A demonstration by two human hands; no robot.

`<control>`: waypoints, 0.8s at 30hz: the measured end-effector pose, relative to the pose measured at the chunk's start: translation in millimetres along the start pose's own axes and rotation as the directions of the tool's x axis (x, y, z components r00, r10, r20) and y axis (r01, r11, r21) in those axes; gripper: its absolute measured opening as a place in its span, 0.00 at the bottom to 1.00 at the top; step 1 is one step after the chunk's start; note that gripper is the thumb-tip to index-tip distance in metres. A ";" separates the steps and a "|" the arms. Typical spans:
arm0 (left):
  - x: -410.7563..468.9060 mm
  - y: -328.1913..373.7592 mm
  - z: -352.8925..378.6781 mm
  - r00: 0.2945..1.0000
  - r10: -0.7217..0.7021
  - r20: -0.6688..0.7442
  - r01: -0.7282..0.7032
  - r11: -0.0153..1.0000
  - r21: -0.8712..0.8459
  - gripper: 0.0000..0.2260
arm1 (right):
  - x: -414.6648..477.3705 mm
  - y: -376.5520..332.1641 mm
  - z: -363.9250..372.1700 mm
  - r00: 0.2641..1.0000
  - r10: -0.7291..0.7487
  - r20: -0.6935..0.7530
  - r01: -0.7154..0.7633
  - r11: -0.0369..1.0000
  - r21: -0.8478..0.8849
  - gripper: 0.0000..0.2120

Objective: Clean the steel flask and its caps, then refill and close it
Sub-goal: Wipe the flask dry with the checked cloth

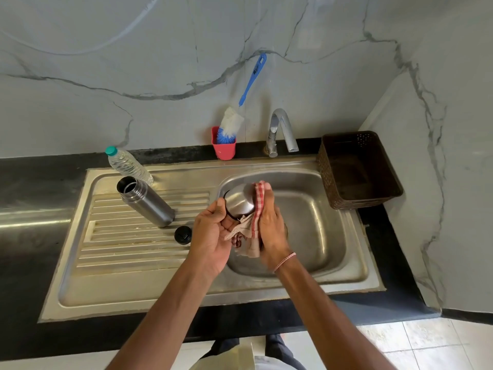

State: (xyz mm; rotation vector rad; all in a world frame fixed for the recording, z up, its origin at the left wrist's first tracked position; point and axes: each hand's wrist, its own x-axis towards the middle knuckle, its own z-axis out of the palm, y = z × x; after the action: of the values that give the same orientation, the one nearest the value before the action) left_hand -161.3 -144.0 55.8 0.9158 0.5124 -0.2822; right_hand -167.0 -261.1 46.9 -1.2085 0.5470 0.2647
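Over the sink point(320, 231), my left grip point(210, 236) holds the steel cap point(238, 200); my right grip point(269, 225) clutches a checked cloth point(253, 225) against it. The open flask point(145, 201) stands on the draining board point(120, 244).

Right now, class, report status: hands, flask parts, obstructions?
Left hand grips the steel cup-shaped cap; right hand wipes it with the red-checked cloth. Open steel flask and round black inner cap sit on the ribbed drainboard. Nothing obstructs the wiping.
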 end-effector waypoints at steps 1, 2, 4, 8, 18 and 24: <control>0.8 -1.7 -0.5 1.000 -0.010 -0.005 0.010 1.000 -0.010 0.10 | -3.1 7.8 1.7 0.999 -0.040 0.037 0.038 0.998 0.047 0.22; 3.0 -4.5 -2.3 1.000 -0.009 -0.014 0.009 1.000 -0.003 0.10 | -6.1 11.0 4.3 0.998 -0.056 0.033 0.053 0.994 0.095 0.23; 4.3 -8.3 -4.7 1.000 0.008 -0.011 -0.008 1.000 0.006 0.10 | -7.6 8.2 6.1 0.997 -0.030 -0.070 0.039 0.991 0.131 0.33; -1.9 -13.4 -9.0 0.983 0.174 0.064 -0.181 0.973 0.145 0.10 | -2.3 2.7 0.3 0.994 0.017 -0.104 -0.011 0.998 0.055 0.31; 16.6 -21.2 -53.3 0.794 0.554 0.250 -0.532 0.435 0.727 0.06 | 11.9 10.2 6.4 0.967 0.174 -0.186 -0.205 0.964 -0.168 0.23; 55.4 -2.7 -85.5 0.933 0.325 -0.156 -0.178 0.792 0.584 0.11 | 25.6 21.9 14.0 0.963 0.184 -0.197 -0.199 0.978 -0.061 0.21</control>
State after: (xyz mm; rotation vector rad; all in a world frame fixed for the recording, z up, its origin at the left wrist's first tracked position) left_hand -141.4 -77.2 -18.4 1.6037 0.5383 -0.0639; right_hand -152.2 -242.8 19.0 -1.2683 0.8298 0.3401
